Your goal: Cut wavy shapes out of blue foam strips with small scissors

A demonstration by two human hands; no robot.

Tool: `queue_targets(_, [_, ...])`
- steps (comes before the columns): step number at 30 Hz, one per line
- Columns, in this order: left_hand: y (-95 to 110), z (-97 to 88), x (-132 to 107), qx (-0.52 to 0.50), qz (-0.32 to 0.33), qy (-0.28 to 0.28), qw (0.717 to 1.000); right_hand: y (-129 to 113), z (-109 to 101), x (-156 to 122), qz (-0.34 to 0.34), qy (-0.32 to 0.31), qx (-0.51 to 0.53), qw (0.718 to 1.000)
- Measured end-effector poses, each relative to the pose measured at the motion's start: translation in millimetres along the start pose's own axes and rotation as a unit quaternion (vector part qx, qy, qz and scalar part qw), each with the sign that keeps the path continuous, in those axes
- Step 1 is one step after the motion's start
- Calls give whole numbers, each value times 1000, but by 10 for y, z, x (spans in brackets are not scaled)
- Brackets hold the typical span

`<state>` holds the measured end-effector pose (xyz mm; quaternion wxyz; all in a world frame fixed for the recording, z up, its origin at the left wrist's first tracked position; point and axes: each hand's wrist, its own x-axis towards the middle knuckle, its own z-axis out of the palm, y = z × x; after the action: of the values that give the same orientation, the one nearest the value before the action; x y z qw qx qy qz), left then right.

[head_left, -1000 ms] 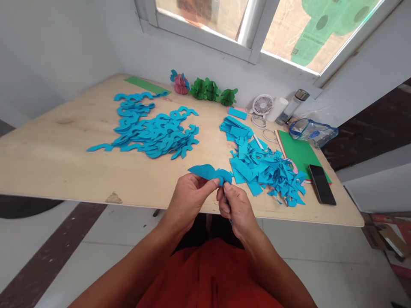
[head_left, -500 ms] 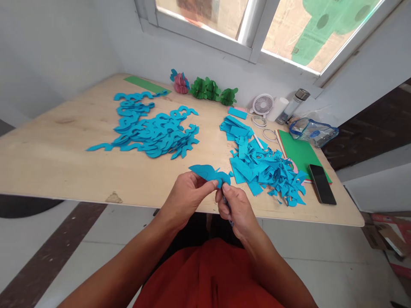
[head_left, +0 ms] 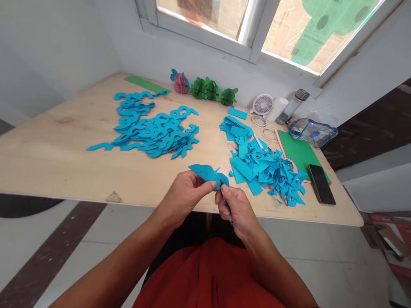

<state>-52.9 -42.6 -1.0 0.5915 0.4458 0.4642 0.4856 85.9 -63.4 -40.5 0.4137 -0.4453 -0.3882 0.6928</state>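
Between the thumb and fingers of my left hand (head_left: pixel 189 190) is a piece of blue paper (head_left: pixel 207 172), with a wavy edge and a thin point sticking up. My right hand (head_left: pixel 236 207) is closed around a pair of scissors (head_left: pixel 226 202); only part of the dark handle shows and the blades are hidden. Its thumb and finger meet the right end of the paper. Ahead and to the left, a heap of wavy blue cutouts (head_left: pixel 157 132) lies on the table. Blue paper scraps (head_left: pixel 266 169) are piled beyond my right hand.
A phone (head_left: pixel 321 184) lies on the right beside green paper sheets (head_left: pixel 300 149). Along the wall stand green paper figures (head_left: pixel 210 90), a pink one (head_left: pixel 181 83), a small fan (head_left: pixel 263 105) and a bottle (head_left: pixel 293 107). A clear pouch (head_left: pixel 313 131) lies nearby.
Both hands have shifted very slightly left with the paper. A small blue scrap near the paper's right end now lies visibly apart from it on the table.
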Motion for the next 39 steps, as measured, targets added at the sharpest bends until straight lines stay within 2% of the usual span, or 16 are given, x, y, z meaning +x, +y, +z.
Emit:
queue_targets(15, [94,-45,18,-34,-23,-37,998,5,-19,6,7,-21,-19,1000])
queue_targets(26, [164,-105,59,14,-16,-87,996,3,-26,-3,5,-30,-44,999])
queue_targets(35, [57,-113,46,12,-11,-90,996,15,-26,1,-8,-23,-44,999])
queue_targets(39, [30,-113,37,0,-20,-69,997,15,-30,-11,-1,-35,-22,999])
